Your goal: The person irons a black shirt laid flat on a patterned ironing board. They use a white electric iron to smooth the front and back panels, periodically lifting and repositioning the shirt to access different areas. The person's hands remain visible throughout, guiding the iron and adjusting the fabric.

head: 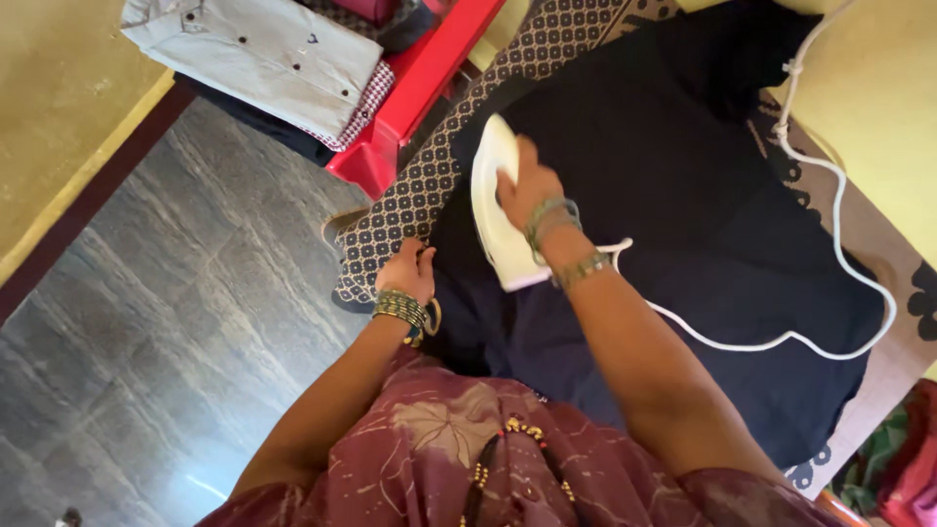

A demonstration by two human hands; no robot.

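My right hand (527,187) grips the handle of a white electric iron (495,205) that rests flat on a dark navy garment (683,185). The garment is spread over a patterned black-and-white cloth (410,195) covering the ironing surface. My left hand (408,270), with bangles on its wrist, holds the near left edge of the garment where it meets the patterned cloth. The iron's white cord (830,234) loops across the garment to the right and runs up toward the far right corner.
A red plastic stool or rack (420,88) stands at the far left with folded shirts (264,59) on it. Grey stone floor (166,322) lies to the left, bordered by a yellow wall (49,98). Colourful cloth (898,459) sits at the bottom right.
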